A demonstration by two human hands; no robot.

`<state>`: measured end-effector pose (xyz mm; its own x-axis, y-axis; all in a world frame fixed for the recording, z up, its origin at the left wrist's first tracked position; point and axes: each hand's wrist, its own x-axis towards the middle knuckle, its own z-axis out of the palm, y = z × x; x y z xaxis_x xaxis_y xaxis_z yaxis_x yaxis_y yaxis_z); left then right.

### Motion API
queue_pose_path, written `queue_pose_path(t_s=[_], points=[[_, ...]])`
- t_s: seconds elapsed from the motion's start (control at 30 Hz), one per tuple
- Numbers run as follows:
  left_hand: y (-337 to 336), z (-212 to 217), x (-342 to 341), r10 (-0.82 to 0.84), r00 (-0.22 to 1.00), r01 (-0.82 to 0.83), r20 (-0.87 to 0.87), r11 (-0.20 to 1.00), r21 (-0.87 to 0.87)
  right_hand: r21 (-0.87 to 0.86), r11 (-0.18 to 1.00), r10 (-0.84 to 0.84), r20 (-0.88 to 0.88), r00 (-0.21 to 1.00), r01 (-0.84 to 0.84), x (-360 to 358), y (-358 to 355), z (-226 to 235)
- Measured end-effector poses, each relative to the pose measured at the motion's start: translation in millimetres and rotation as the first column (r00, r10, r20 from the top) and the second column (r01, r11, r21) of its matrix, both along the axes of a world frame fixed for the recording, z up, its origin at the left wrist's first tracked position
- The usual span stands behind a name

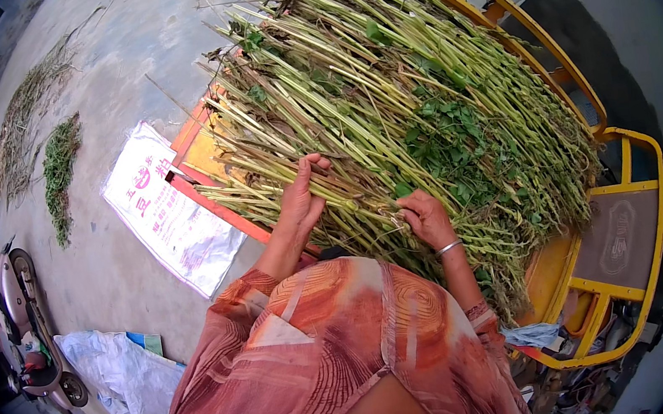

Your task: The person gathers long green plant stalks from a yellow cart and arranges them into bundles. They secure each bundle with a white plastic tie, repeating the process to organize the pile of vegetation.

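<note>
The scene is quite bright, with a soft light which looks like daylight. A pale sheen lies on the upper part of the floor (156, 41), and the white sack (206, 246) is the brightest area. Shadows are soft, but the lower right is dim. The stalks (351, 102) appear rather sharp. Near the black round border, the yellow frame (659, 161) is strongly bent and small details become unclear.
</note>
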<state>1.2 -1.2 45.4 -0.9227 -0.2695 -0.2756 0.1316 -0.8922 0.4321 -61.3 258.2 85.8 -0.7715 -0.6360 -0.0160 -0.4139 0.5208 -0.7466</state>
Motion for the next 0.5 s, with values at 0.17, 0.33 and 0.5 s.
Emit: queue_pose_path(t_s=[0.17,0.33,0.5], points=[[4,-12,37,-0.044,0.999,0.047,-0.016,0.977,0.209,-0.092,0.996,0.013,0.178,0.984,0.004,-31,-14,15],[14,-11,63,-0.038,0.999,0.038,-0.003,0.968,0.250,0.440,0.840,0.369,-0.036,0.929,-0.316,-16,-67,-23],[15,-10,78,-0.031,0.999,0.021,0.042,0.974,0.226,0.690,0.702,0.441,-0.223,0.869,-0.179,2,-93,-51]])
